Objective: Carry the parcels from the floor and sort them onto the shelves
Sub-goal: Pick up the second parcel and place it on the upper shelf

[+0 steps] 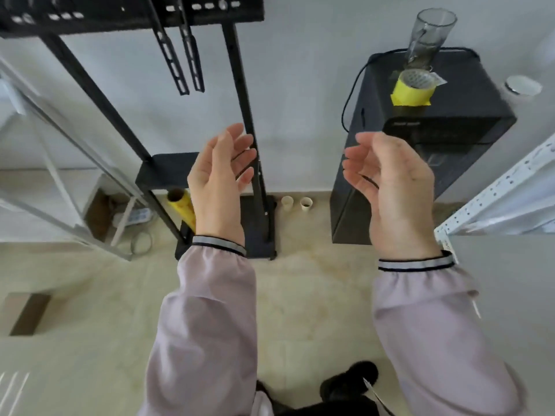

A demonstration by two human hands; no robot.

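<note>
My left hand (220, 178) and my right hand (390, 187) are raised in front of me at about chest height. The palms face each other, the fingers are apart and slightly curled, and nothing is held in either. Both arms wear pale lilac sleeves with striped cuffs. A white perforated shelf frame (492, 193) shows at the right edge. A flat brown cardboard piece (28, 313) lies on the floor at the lower left; I cannot tell whether it is a parcel. No parcel is clearly in view.
A black metal stand (246, 115) rises straight ahead against the white wall. A black box-shaped unit (426, 163) stands at the right with a yellow tape roll (413, 88) and a clear jar (429, 34) on top. A glass-and-white frame (69, 163) stands at the left.
</note>
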